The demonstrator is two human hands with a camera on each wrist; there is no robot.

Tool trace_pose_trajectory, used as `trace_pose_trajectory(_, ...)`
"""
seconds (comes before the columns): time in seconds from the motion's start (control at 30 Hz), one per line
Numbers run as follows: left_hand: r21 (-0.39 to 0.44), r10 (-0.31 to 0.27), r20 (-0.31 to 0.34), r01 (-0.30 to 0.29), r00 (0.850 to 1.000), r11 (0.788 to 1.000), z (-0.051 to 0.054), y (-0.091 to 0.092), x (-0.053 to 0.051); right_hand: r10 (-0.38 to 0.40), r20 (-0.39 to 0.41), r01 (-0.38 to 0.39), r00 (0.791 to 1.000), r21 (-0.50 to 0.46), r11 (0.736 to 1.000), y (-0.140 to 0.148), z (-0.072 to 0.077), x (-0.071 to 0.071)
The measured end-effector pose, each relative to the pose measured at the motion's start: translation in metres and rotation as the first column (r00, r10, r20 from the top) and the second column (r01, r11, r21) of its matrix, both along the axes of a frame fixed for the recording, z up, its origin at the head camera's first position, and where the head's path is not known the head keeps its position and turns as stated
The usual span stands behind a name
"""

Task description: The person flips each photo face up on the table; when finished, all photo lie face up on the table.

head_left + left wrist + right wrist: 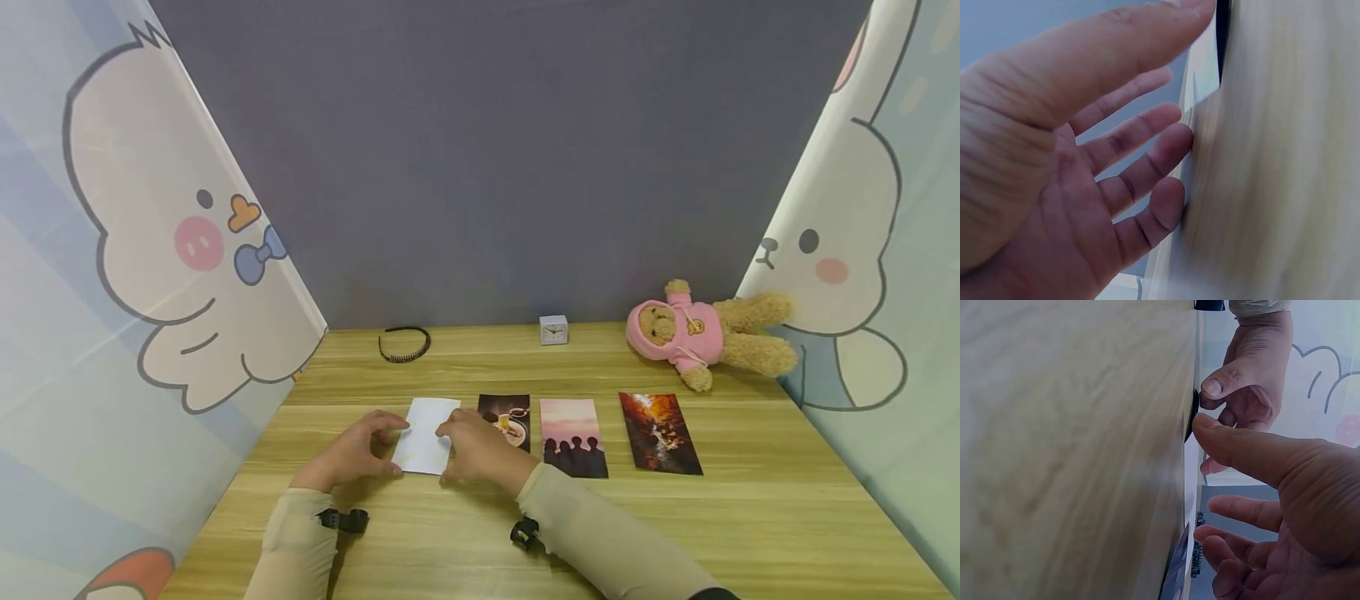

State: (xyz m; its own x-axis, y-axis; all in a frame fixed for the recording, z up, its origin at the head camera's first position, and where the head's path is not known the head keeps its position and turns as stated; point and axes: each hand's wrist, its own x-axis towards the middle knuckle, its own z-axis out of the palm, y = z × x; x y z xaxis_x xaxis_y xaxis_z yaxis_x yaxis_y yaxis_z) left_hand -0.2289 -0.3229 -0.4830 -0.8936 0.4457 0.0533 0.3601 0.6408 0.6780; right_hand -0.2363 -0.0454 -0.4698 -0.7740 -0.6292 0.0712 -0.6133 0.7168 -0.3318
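A white rectangular card (424, 435) lies on the wooden table between my two hands. My left hand (351, 454) is at its left side, thumb by the near corner and fingertips at the edge farther up. On the other side, my right hand (480, 450) touches the card's right edge with thumb and fingers. The left wrist view shows loosely spread fingers (1141, 150) beside the table surface. Both thumbs meet a dark strip at the card's near edge in the right wrist view. A food photo (513, 417) is partly covered by my right hand.
To the right lie a photo of silhouetted people (573, 437) and an autumn stream photo (660, 433). Along the back are a black headband (405, 358), a small white clock (553, 331) and a teddy bear in a pink hoodie (697, 329). Printed curtains flank the table (450, 542).
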Motion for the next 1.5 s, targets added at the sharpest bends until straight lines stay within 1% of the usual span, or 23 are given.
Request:
trace_pose_trajectory(0.1, 0.006, -0.010, 0.010, 0.010, 1.000, 1.000, 0.0009, 0.0034, 0.0006, -0.003, 0.016, 0.003, 1.000, 0.009, 1.000, -0.0005, 0.0013, 0.0013)
trace_pose_trajectory(0.2, 0.008, -0.019, 0.004, 0.019, 1.000, 1.000, 0.0003, 0.0052, 0.0005, -0.002, 0.025, 0.002, 1.000, 0.020, 1.000, -0.0007, 0.0016, 0.0023)
trace_pose_trajectory(0.3, -0.006, -0.012, -0.003, 0.012, 1.000, 1.000, -0.0006, 0.0061, 0.0001, -0.004, 0.028, 0.003, 1.000, 0.031, 1.000, -0.0010, 0.0018, 0.0031)
trace_pose_trajectory(0.43, -0.019, 0.001, -0.001, -0.001, 1.000, 1.000, -0.0017, 0.0070, -0.0006, 0.002, 0.019, -0.003, 1.000, 0.045, 0.999, -0.0009, 0.0018, 0.0032)
trace_pose_trajectory(0.6, -0.008, -0.011, 0.000, 0.011, 1.000, 1.000, 0.0002, 0.0096, -0.0007, 0.014, -0.008, -0.014, 1.000, 0.046, 0.999, 0.0001, 0.0016, 0.0027)
trace_pose_trajectory(0.77, -0.014, -0.019, -0.008, 0.019, 1.000, 1.000, 0.0005, 0.0092, 0.0000, 0.015, -0.002, -0.015, 1.000, 0.039, 0.999, 0.0006, 0.0019, 0.0034)
trace_pose_trajectory(0.87, -0.006, -0.023, -0.004, 0.023, 1.000, 1.000, -0.0002, 0.0074, 0.0006, 0.015, 0.010, -0.016, 1.000, 0.027, 1.000, 0.0010, 0.0019, 0.0036)
trace_pose_trajectory(1.07, 0.031, -0.049, 0.005, 0.049, 0.999, 0.998, -0.0017, 0.0038, 0.0011, 0.022, 0.031, -0.022, 0.999, 0.012, 1.000, 0.0017, 0.0023, 0.0040)
trace_pose_trajectory(1.33, 0.073, -0.057, 0.025, 0.055, 0.998, 0.996, -0.0024, 0.0027, 0.0014, 0.014, 0.047, -0.015, 0.999, 0.008, 1.000, 0.0024, 0.0012, 0.0036)
trace_pose_trajectory(1.5, 0.076, -0.052, 0.029, 0.050, 0.998, 0.996, -0.0016, 0.0022, 0.0015, 0.022, 0.046, -0.022, 0.999, 0.000, 1.000, 0.0030, 0.0002, 0.0030)
